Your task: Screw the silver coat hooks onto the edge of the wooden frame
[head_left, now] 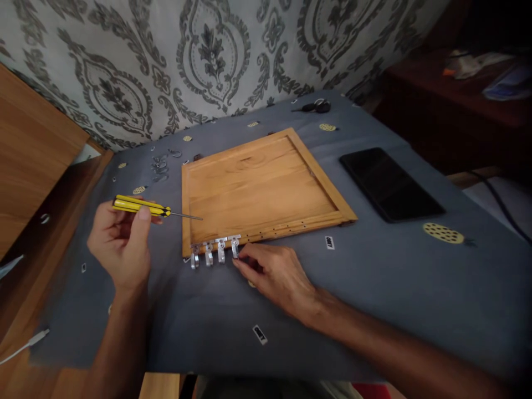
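Your left hand (122, 246) is raised, clamped on a screwdriver (159, 211) that your grip partly hides — your right hand (280, 274), palm down, pinches the rightmost metal hook (235, 247).

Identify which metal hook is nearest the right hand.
Rightmost metal hook of the four on the wooden panel: the right hand is at its lower end; the other three sit farther left.

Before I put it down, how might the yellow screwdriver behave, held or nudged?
The yellow screwdriver in the left hand should stay stiff, given its straight, metallic shaft. It will probably feel handle-heavy, since the handle is much thicker than that shaft. The handle looks elongated and roughly round, so it may roll.
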`<state>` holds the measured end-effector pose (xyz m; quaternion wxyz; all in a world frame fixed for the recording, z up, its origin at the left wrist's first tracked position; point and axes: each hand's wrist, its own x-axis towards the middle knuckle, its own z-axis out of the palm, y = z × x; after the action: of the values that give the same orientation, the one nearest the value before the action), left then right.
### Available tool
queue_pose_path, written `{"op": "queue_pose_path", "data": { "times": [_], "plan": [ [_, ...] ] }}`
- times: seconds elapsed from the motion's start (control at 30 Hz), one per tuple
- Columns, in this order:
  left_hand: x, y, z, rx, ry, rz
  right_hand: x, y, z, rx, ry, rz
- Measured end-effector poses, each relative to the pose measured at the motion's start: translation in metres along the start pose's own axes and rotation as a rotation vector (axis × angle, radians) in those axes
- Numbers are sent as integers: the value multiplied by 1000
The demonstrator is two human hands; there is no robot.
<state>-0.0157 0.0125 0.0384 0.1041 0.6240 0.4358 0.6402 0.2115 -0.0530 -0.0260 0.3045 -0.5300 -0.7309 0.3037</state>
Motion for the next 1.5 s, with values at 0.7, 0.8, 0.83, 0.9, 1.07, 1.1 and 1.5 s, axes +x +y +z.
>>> {"op": "queue_pose_path", "data": {
  "times": [0.7, 0.8, 0.83, 0.9, 1.07, 1.1, 1.5],
  "plan": [
    [-13, -41, 25, -108, -267, -407, 4, 10, 4, 36, 64, -5],
    [-11, -59, 39, -100, -328, -403, 5, 13, 4, 55, 94, -29],
    [-8, -64, 43, -86, -351, -395, 5, 13, 4, 57, 99, -43],
    [-4, -74, 51, -32, -394, -369, 5, 13, 3, 49, 112, -63],
    [1, -81, 59, 192, -474, -243, 6, 13, 2, 37, 117, -71],
    [1, -80, 59, 237, -489, -213, 7, 14, 3, 38, 123, -74],
    [77, -155, -4, 796, -375, -199, 7, 24, 3, 48, 105, -74]
  ]
}}
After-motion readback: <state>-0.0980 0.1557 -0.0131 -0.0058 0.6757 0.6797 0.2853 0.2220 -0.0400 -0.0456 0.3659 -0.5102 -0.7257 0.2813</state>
